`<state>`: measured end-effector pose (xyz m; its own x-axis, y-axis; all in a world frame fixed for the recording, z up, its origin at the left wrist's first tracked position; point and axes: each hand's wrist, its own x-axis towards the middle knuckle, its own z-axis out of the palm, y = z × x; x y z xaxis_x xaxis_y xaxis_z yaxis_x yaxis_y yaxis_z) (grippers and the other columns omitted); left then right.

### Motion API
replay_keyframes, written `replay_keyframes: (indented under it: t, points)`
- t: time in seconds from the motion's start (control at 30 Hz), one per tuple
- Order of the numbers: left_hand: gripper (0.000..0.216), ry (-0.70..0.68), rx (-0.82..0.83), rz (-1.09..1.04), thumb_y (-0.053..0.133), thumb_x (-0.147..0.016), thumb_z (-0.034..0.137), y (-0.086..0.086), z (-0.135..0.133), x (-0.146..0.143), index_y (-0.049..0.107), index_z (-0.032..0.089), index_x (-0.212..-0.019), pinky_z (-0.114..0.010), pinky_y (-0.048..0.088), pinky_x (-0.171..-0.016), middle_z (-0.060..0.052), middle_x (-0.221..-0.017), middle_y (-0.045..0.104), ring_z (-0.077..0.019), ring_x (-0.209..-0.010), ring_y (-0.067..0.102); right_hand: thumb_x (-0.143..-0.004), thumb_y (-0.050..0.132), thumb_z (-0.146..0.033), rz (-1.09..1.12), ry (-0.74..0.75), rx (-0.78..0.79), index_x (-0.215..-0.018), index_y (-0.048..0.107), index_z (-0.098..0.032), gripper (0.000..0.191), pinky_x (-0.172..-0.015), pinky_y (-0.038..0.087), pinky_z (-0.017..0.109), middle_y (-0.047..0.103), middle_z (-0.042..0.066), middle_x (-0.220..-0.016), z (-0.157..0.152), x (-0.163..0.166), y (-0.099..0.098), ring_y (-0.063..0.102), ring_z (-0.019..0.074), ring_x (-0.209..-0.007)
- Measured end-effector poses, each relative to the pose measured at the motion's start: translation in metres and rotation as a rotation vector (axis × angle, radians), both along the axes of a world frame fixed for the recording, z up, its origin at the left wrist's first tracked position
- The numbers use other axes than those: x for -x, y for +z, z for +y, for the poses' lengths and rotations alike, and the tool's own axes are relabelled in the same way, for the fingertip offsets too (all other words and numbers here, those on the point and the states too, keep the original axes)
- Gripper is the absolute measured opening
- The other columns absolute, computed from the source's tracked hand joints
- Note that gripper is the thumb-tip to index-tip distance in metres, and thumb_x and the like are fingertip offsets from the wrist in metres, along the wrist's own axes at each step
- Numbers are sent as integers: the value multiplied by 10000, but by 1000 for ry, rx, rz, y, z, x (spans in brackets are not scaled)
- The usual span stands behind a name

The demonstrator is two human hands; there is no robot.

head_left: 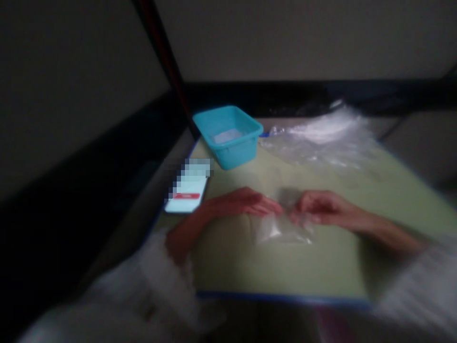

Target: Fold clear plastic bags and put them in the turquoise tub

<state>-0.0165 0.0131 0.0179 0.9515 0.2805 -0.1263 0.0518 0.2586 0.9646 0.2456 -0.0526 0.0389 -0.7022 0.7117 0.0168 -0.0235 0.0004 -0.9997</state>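
A small clear plastic bag [282, 232] rests on the yellowish table in front of me, its upper edge between my two hands. My left hand [255, 202] comes in from the left, fingers pressed together and their tips closed at the bag's upper left edge. On the other side, my right hand [319, 208] has its fingers curled in a pinch at the bag's upper right edge. Blur hides the exact fingertip contact. I cannot make out whether the bag has anything inside.
A turquoise plastic basket [237, 153] with something whitish inside stands at the back left. Beside it lies a heap of clear plastic bags [321, 138]. A phone with a lit screen [187, 186] lies near the left edge. The table [285, 274] has a blue rim.
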Motion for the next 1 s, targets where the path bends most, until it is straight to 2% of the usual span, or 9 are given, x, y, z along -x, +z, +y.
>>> replay_keyframes:
  t: [0.1,0.23,0.5,0.6,0.67,0.73,0.8,0.93,1.0]
  points:
    - [568,16,12,6,488,-853,577,-2,0,0,609,132,-1185,-410,334,-1037,-168,-1282,562,-264,-1183,537,-754,727,-200,-74,-22,-65,-890,560,-151,220,-693,520,241,689,58,-930,-5,3,-1,654,123,-839]
    - [562,11,57,31,516,-842,567,-3,0,-1,601,132,-1187,-430,352,-1011,-173,-1253,583,-279,-1158,553,-773,708,-193,-151,-102,-114,-874,588,-152,163,-662,517,221,694,39,-847,-9,5,0,656,110,-764]
    - [528,121,89,-1,628,-794,479,4,-4,-3,573,150,-1203,-389,449,-902,-157,-1207,616,-265,-1089,602,-738,730,-148,-77,-184,-133,-804,603,-167,145,-610,515,206,701,19,-775,-8,7,8,653,107,-696]
    - [385,299,-72,59,636,-785,426,16,-5,-1,638,134,-1035,-321,499,-781,-134,-1097,668,-228,-969,650,-735,729,-130,-55,-188,-122,-802,603,-170,148,-610,513,192,703,8,-767,-8,8,6,652,95,-688]
    - [300,436,-298,174,652,-759,412,29,-6,5,653,117,-812,-235,487,-622,-91,-853,706,-169,-753,662,-731,733,-125,-45,-187,-115,-805,603,-172,157,-606,516,188,705,5,-763,-8,7,5,654,94,-685]
    - [320,476,-530,350,649,-754,404,42,-8,14,612,119,-615,-163,393,-478,-19,-567,629,-87,-506,559,-726,737,-127,-51,-191,-116,-806,601,-171,164,-605,520,191,705,8,-764,-8,7,5,657,98,-687]
    - [414,347,-612,460,603,-789,428,54,-11,24,579,126,-508,-151,351,-436,1,-462,564,-59,-418,483,-722,741,-144,-76,-196,-125,-798,597,-168,165,-599,525,199,704,17,-763,-8,6,7,658,104,-684]
    - [281,-89,-463,556,673,-735,411,59,-19,30,697,158,-614,-166,394,-442,-5,-483,613,-101,-443,554,-718,749,-193,-121,-199,-140,-792,591,-165,177,-583,533,216,701,27,-755,-8,6,9,657,116,-669]
    - [189,-127,-393,563,710,-699,361,54,-22,27,729,174,-689,-174,409,-440,-1,-499,630,-112,-441,568,-720,746,-178,-113,-196,-141,-795,595,-166,169,-588,532,210,703,23,-758,-8,5,8,658,112,-672]
